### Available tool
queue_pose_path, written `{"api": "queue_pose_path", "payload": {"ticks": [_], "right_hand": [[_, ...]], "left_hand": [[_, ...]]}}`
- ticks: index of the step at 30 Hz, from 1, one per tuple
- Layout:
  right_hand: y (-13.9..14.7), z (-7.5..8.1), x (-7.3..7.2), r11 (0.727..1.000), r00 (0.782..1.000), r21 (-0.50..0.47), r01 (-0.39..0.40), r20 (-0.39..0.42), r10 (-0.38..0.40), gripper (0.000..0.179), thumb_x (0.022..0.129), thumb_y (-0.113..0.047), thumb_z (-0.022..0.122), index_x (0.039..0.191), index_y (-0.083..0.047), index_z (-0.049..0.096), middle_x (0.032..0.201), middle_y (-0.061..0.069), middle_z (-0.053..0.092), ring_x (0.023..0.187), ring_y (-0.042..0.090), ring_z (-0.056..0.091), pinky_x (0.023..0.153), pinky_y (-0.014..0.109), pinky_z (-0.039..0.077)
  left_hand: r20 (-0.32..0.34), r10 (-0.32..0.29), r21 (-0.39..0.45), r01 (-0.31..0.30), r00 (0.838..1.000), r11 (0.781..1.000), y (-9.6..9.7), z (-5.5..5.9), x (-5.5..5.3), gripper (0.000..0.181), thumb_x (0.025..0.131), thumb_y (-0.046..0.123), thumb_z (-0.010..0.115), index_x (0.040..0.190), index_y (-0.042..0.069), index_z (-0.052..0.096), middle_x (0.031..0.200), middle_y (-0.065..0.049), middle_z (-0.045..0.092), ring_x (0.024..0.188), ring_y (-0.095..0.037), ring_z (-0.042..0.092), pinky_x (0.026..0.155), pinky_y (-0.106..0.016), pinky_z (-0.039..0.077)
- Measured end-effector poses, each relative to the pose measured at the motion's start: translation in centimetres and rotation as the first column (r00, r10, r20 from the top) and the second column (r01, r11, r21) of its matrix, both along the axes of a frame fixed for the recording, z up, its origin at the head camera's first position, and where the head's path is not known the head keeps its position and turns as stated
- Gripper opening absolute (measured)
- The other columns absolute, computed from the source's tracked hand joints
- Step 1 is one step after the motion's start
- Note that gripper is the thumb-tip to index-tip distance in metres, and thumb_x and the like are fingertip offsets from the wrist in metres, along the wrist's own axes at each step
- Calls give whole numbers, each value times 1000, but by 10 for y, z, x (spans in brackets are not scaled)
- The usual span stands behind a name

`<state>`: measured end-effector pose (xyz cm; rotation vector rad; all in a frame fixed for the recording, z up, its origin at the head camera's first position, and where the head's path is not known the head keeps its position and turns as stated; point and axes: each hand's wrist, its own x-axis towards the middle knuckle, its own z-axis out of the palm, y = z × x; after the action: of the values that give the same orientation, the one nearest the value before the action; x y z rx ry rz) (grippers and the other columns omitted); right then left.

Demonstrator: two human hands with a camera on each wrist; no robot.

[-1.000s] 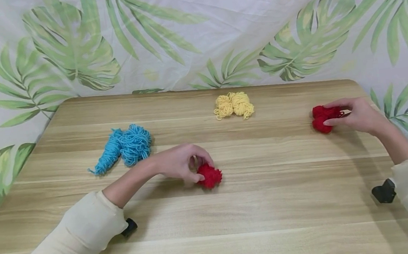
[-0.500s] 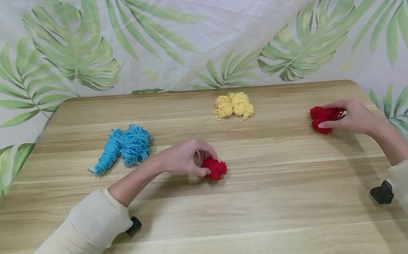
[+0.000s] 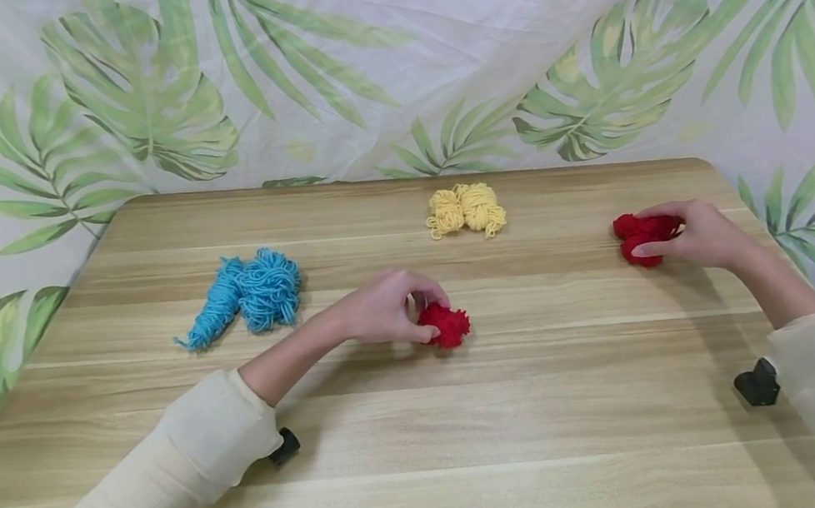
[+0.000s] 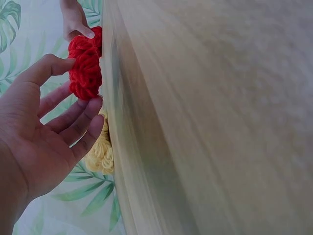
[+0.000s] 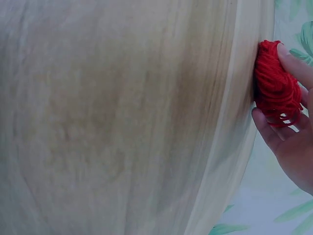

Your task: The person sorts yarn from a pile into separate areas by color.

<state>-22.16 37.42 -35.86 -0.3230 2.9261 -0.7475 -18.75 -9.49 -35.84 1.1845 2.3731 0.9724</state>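
Note:
My left hand (image 3: 391, 308) pinches a small red yarn ball (image 3: 447, 325) between thumb and fingers, over the middle of the table; the left wrist view shows the same red yarn ball (image 4: 85, 68) from the palm side. At the table's right side my right hand (image 3: 703, 235) grips a red yarn bundle (image 3: 640, 240) of two rounded lumps. In the right wrist view, loose loops hang from that red bundle (image 5: 276, 83), with the thumb on one side and fingers on the other.
Two blue yarn bundles (image 3: 270, 289) lie together at the left of the wooden table (image 3: 473, 431). Yellow yarn bundles (image 3: 476, 209) sit near the back edge. Behind the table hangs a leaf-print cloth (image 3: 326, 70). Black wrist devices (image 3: 758, 384) show by the sleeves.
My left hand has carried the small red yarn ball right and toward the back of the table. The right hand has shifted slightly left with its red bundle.

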Motion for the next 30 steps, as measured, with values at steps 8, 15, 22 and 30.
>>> {"api": "queue_pose_path", "payload": {"ticks": [8, 15, 22, 30], "right_hand": [[-1, 0, 1, 1000, 1000, -3, -5, -16, 5, 57, 87, -21, 85, 130, 10, 63, 120, 36, 65, 100, 40, 61, 67, 16, 47], [-3, -3, 1, 1000, 999, -9, -4, -45, 3, 56, 85, -20, 87, 130, 7, 66, 120, 35, 66, 100, 38, 62, 68, 13, 45], [-2, -7, 3, 999, 996, -25, -27, -87, 24, 55, 82, -16, 89, 128, 5, 68, 117, 32, 69, 96, 31, 63, 68, 8, 44], [-2, -6, 3, 999, 997, -37, -24, -80, 21, 56, 81, -17, 90, 129, 4, 68, 117, 32, 69, 89, 13, 60, 67, 8, 45]], "left_hand": [[-24, 13, 36, -12, 1000, 999, 10, 0, -4, 25, 82, 8, 79, 106, 2, 75, 92, 0, 73, 81, -14, 62, 65, -23, 52], [-22, 42, 21, -41, 999, 999, 20, 2, -5, 26, 82, 8, 78, 107, 4, 76, 95, -2, 74, 84, -15, 63, 67, -23, 52], [12, 69, 45, -69, 998, 997, 30, 2, -7, 29, 83, 8, 78, 111, 1, 75, 98, -5, 75, 85, -14, 63, 68, -23, 52], [55, 94, 55, -97, 994, 994, 43, 5, -10, 32, 85, 8, 78, 116, 0, 74, 103, -9, 74, 89, -17, 69, 73, -24, 57]]}}
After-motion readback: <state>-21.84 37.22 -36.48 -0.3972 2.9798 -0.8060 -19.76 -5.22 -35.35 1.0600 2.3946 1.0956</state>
